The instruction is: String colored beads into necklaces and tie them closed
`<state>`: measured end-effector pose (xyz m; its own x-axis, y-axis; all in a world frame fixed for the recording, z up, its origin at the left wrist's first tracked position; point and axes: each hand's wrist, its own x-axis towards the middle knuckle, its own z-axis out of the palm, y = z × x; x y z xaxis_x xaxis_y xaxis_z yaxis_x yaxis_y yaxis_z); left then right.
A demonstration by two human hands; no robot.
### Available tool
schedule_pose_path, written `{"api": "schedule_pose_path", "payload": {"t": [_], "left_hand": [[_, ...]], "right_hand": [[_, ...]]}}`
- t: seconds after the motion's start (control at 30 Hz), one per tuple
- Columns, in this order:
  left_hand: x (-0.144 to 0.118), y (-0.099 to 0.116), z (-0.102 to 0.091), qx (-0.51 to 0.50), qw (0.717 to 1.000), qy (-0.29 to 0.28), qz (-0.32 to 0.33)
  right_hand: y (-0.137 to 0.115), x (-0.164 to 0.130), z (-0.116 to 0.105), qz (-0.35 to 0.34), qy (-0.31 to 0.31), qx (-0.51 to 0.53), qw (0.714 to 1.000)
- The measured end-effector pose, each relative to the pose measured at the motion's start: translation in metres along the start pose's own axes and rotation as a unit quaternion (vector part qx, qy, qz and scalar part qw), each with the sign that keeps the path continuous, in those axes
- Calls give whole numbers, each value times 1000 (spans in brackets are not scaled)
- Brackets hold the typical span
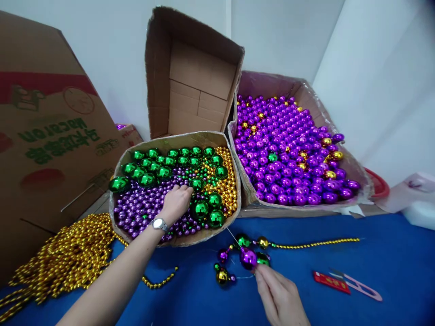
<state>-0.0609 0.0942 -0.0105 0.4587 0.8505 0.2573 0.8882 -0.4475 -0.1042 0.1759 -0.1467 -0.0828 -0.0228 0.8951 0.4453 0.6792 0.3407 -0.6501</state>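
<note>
My left hand (177, 202), with a watch on its wrist, is down in a cardboard box of beads. Its fingers are curled together beside a green ball bead (197, 184); what they pinch, if anything, is hidden. Around it lie small purple beads (139, 210), gold beads (228, 188) and larger green balls (200, 209). Over the blue table, my right hand (277, 294) is closed at the fingertips on a large shiny purple bead (248, 258). A thin string runs from that bead up toward the box. Beside it curves a strand of green, gold and purple beads (222, 276).
A larger box (365, 192) of purple balls stands at the right. Gold bead strands (68, 258) are heaped at the left near a tall carton (44, 113). Pink-handled snips (363, 287) and a red packet (331, 282) lie on the blue table (340, 253).
</note>
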Motion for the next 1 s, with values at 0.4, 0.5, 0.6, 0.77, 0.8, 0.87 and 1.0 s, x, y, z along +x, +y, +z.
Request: {"api": "schedule_pose_path", "payload": {"t": [0.4, 0.5, 0.6, 0.77, 0.8, 0.87, 1.0], "left_hand": [[60, 62, -9, -41, 990, -78, 109], [82, 74, 1, -20, 984, -132, 113], [92, 84, 7, 2, 980, -166, 112], [91, 81, 6, 25, 975, -185, 120], [90, 79, 5, 28, 974, -187, 122], [89, 76, 4, 33, 973, -188, 127], [90, 79, 7, 36, 974, -182, 133]], "right_hand": [[-1, 4, 7, 9, -5, 5, 1000], [-1, 2, 3, 8, 13, 11, 1000], [-1, 1, -1, 14, 15, 9, 1000], [-1, 3, -3, 18, 27, 6, 999], [-1, 4, -3, 19, 25, 5, 999], [-2, 6, 0, 17, 16, 5, 1000], [-4, 9, 5, 11, 1, 12, 1000]]}}
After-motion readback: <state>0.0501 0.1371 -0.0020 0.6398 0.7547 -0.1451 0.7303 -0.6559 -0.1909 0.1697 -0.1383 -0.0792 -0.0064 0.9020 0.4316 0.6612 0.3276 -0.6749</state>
